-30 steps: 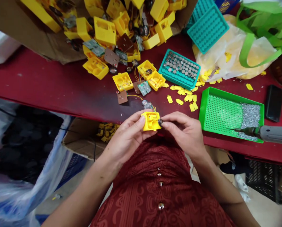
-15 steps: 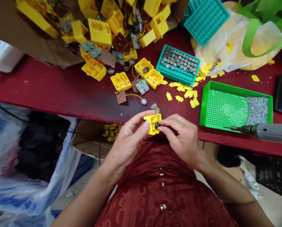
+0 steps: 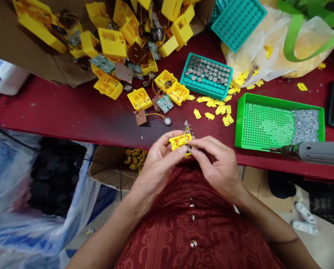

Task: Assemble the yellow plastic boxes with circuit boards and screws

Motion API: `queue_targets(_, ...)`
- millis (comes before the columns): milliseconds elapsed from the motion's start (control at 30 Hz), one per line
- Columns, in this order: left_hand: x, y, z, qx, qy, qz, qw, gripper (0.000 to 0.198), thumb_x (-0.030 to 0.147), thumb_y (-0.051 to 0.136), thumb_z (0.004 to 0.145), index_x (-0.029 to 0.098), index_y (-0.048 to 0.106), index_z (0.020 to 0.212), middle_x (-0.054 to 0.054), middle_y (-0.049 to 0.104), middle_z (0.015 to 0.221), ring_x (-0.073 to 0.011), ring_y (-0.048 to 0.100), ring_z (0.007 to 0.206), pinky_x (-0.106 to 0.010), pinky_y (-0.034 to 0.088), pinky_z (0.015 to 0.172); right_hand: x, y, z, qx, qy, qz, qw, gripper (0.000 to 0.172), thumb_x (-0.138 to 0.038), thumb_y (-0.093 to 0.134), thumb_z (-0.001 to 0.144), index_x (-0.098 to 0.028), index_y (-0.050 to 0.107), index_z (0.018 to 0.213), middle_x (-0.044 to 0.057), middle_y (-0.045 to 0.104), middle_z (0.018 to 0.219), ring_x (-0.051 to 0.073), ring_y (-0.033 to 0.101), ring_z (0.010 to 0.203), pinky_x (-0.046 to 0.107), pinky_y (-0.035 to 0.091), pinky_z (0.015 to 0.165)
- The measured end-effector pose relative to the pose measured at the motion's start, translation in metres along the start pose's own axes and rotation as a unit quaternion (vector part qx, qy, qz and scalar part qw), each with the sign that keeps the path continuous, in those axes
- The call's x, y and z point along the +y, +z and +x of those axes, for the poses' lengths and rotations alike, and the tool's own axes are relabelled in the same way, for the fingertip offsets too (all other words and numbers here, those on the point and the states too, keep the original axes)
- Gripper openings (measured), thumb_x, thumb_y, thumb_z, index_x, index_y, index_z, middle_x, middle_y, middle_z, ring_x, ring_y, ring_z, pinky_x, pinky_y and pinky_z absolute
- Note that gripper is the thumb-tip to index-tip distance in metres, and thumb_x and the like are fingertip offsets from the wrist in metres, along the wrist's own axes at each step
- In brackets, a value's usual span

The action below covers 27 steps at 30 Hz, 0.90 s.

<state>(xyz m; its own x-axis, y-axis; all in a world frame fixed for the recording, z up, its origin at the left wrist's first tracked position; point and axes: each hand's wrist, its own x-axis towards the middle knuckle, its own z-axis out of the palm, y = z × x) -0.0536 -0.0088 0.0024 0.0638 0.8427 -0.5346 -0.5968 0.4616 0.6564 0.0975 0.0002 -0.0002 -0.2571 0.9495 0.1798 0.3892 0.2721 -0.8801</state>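
My left hand [image 3: 160,161] is closed around a small yellow plastic case [image 3: 175,141], its open side facing up, thumb along the near edge. Thin yellow wires and a small circuit board [image 3: 186,124] stick out past the far side of the case. With thumb and forefinger, my right hand [image 3: 219,160] pinches a small round speaker [image 3: 188,148] at the right end of the case. Fingers partly cover the speaker, so how deep it sits is hidden. Beyond my hands, another speaker [image 3: 168,121] lies wired to a brown board [image 3: 140,117].
A cardboard box [image 3: 43,61] spills yellow cases at upper left. Teal trays [image 3: 208,91] hold button cells; small yellow covers [image 3: 210,116] lie near them. At right stand a green screw tray [image 3: 238,123] and an electric screwdriver [image 3: 318,151]. A plastic-lined crate [image 3: 77,194] sits lower left.
The yellow case has turned so its open side faces up more. My left thumb has moved right, towards the speaker. The whole view has shifted slightly.
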Motion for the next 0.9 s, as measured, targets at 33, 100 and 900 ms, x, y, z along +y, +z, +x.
queue_targets(33,-0.001,0.001,0.002,0.007,0.008,0.013,1.0,0.039,0.016,0.085,0.068,0.019,0.064,0.101,0.001,0.074,0.09,-0.0101,0.07,0.078,-0.02,0.056,0.075,0.001,-0.001,-0.001,0.006,0.026,0.021,0.999,0.018,-0.016,0.059,0.094,-0.019,0.07,0.107,0.002,0.071,0.095,0.01,0.066,0.084,0.026,0.056,0.077)
queue_targets(100,-0.003,0.001,0.003,0.014,0.021,0.036,0.999,0.04,0.014,0.086,0.068,0.019,0.06,0.098,0.001,0.075,0.089,-0.0104,0.071,0.076,-0.02,0.057,0.074,0.002,-0.003,-0.004,0.031,0.065,0.058,0.996,0.019,-0.019,0.058,0.095,-0.022,0.067,0.111,0.001,0.069,0.095,0.01,0.066,0.083,0.026,0.056,0.074)
queue_targets(900,0.025,-0.008,-0.017,-0.225,-0.099,-0.028,0.969,0.027,0.011,0.078,0.079,0.019,0.062,0.099,-0.004,0.076,0.095,-0.0152,0.075,0.078,-0.017,0.058,0.061,0.034,-0.008,0.037,-0.162,0.119,0.244,0.949,0.025,-0.031,0.064,0.09,-0.019,0.067,0.112,0.006,0.073,0.108,0.012,0.067,0.087,0.027,0.057,0.075)
